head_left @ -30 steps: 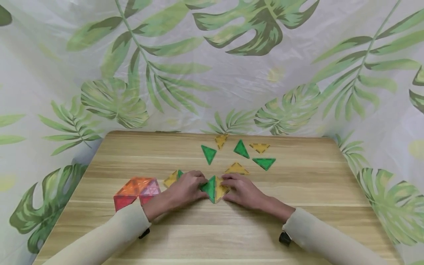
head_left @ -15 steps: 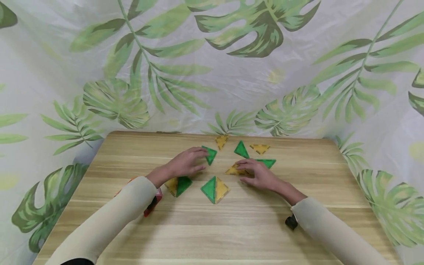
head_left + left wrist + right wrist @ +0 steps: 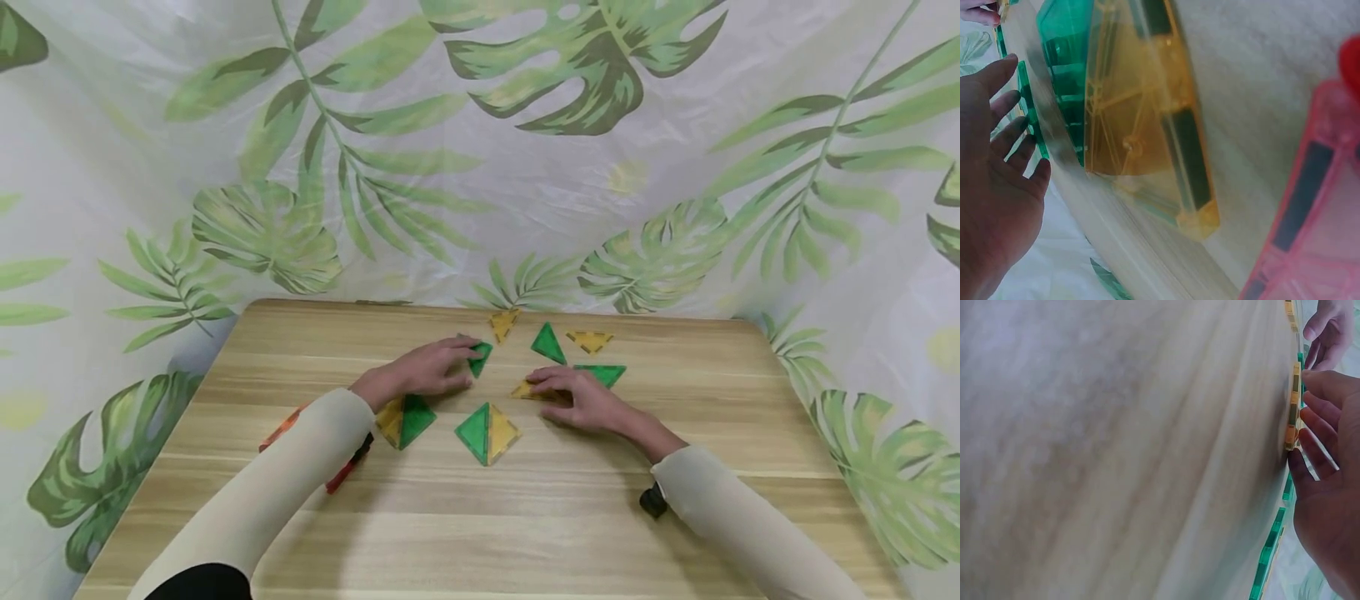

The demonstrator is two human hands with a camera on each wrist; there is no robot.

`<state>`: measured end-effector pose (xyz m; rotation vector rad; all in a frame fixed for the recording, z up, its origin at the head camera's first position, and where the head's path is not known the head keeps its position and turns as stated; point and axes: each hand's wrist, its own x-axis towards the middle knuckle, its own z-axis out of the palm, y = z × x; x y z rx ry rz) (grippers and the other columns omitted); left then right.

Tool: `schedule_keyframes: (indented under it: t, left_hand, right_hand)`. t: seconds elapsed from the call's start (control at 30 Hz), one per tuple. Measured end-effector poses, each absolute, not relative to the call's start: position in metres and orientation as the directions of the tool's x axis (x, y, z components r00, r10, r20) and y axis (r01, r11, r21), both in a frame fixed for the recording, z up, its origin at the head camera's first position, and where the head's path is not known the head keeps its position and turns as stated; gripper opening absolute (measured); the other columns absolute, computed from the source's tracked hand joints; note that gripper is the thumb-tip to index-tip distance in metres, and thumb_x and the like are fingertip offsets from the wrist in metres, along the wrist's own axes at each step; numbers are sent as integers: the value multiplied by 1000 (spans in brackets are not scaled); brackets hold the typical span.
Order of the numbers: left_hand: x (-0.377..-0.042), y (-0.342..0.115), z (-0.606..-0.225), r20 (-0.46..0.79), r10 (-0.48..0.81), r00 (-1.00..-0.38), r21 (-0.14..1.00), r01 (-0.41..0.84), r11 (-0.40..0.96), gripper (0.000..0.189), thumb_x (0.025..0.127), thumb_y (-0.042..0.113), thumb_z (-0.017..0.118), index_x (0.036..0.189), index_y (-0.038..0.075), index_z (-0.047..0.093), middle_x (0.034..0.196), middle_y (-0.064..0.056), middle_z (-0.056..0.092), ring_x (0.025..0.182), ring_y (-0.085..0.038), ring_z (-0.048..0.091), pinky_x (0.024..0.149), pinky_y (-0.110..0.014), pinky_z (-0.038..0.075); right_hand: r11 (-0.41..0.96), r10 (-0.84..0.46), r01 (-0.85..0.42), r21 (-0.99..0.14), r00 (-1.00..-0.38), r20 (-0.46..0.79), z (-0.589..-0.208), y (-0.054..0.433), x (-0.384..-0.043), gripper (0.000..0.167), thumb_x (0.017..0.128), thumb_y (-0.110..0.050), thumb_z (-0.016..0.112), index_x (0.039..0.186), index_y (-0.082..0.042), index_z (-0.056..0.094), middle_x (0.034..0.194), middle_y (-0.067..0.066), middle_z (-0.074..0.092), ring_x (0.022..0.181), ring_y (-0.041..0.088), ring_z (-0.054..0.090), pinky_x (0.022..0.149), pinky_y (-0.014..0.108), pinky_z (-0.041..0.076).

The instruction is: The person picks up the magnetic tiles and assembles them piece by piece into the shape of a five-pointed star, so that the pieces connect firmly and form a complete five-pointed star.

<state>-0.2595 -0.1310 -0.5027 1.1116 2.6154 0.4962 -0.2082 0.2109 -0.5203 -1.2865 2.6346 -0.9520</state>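
My left hand [image 3: 435,367] reaches over a green triangular magnetic tile [image 3: 480,363] near the back of the table, its fingertips at the tile. In the left wrist view, its fingers are loosely spread beside that tile. My right hand [image 3: 585,400] rests its fingertips on a yellow triangular magnetic tile [image 3: 522,389], mostly covered by the hand. The right wrist view has relaxed fingers along the edge of the yellow tile [image 3: 1293,412]. Between the hands and nearer me lies a diamond made of a green tile [image 3: 472,433] and a yellow tile [image 3: 502,433].
A second yellow tile [image 3: 389,422] and green tile [image 3: 416,421] pair lies below my left hand. Orange and red tiles [image 3: 283,427] are partly hidden by my left sleeve. Further back are green tiles [image 3: 549,343] and yellow tiles [image 3: 590,340]. A leaf-print cloth [image 3: 420,167] hangs behind.
Both hands have left the green and yellow diamond. The left moved back to a single green tile, and the right moved back and right to a yellow one.
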Motion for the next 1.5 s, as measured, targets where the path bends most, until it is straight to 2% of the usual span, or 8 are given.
schedule_keyframes:
  t: [0.27, 0.5, 0.83, 0.9, 0.97, 1.13, 1.3, 1.5]
  left_hand:
    - [-251, -142, -496, -80, 713, -696, 331, 656, 678, 55, 106, 31, 68, 153, 5, 56, 163, -24, 41, 151, -42, 39, 124, -56, 34]
    - [-247, -151, -491, -50, 668, -743, 309, 624, 717, 51, 105, 28, 68, 149, 5, 60, 150, -25, 49, 137, -40, 51, 113, -54, 47]
    - [-246, -159, -488, -24, 662, -750, 443, 586, 679, 48, 102, 20, 73, 143, -3, 63, 128, -20, 57, 101, -25, 57, 88, -42, 54]
    - [-249, -162, -487, -19, 670, -742, 471, 584, 661, 50, 99, 18, 76, 143, -3, 63, 129, -21, 58, 103, -27, 59, 92, -44, 55]
    - [-253, -165, -486, -27, 680, -733, 494, 581, 646, 56, 96, 16, 80, 145, -2, 61, 138, -23, 56, 118, -33, 60, 103, -49, 53]
    - [-265, -172, -485, -94, 727, -680, 541, 578, 611, 71, 92, 11, 83, 155, 0, 50, 162, -25, 42, 149, -45, 40, 120, -60, 37]
    - [-271, -175, -485, -157, 759, -632, 559, 577, 595, 71, 92, 5, 81, 156, 2, 50, 167, -20, 39, 154, -44, 34, 124, -60, 32]
    - [-275, -174, -485, -164, 764, -624, 555, 582, 594, 65, 92, 3, 79, 152, 3, 55, 161, -17, 48, 150, -41, 41, 122, -58, 36]
  right_hand:
    - [524, -712, -691, -498, -676, 190, -519, 213, -204, 34, 96, -16, 80, 126, -1, 75, 142, 15, 66, 133, 34, 59, 111, 54, 49]
    - [554, -682, -684, -474, -700, 213, -514, 214, -199, 35, 97, -17, 79, 127, 2, 75, 144, 18, 64, 134, 37, 58, 111, 57, 48]
    - [583, -654, -664, -469, -726, 215, -514, 217, -202, 45, 93, -21, 85, 130, 1, 73, 143, 18, 63, 131, 36, 57, 108, 56, 49]
    - [575, -656, -667, -474, -722, 221, -514, 218, -203, 52, 90, -22, 87, 133, 2, 71, 144, 18, 63, 132, 36, 56, 108, 56, 49]
    - [570, -659, -668, -478, -720, 219, -513, 219, -204, 59, 88, -23, 89, 137, 3, 68, 145, 18, 62, 134, 36, 55, 109, 56, 49]
    - [582, -662, -654, -484, -726, 185, -513, 220, -205, 67, 86, -26, 90, 141, 3, 64, 148, 19, 60, 137, 39, 54, 110, 58, 48]
    - [590, -665, -640, -492, -731, 153, -516, 219, -207, 67, 88, -27, 89, 142, 2, 64, 152, 18, 57, 140, 39, 52, 113, 58, 46]
    - [589, -666, -644, -488, -729, 158, -517, 217, -208, 61, 89, -27, 89, 138, 1, 68, 150, 17, 60, 137, 38, 55, 111, 58, 48]
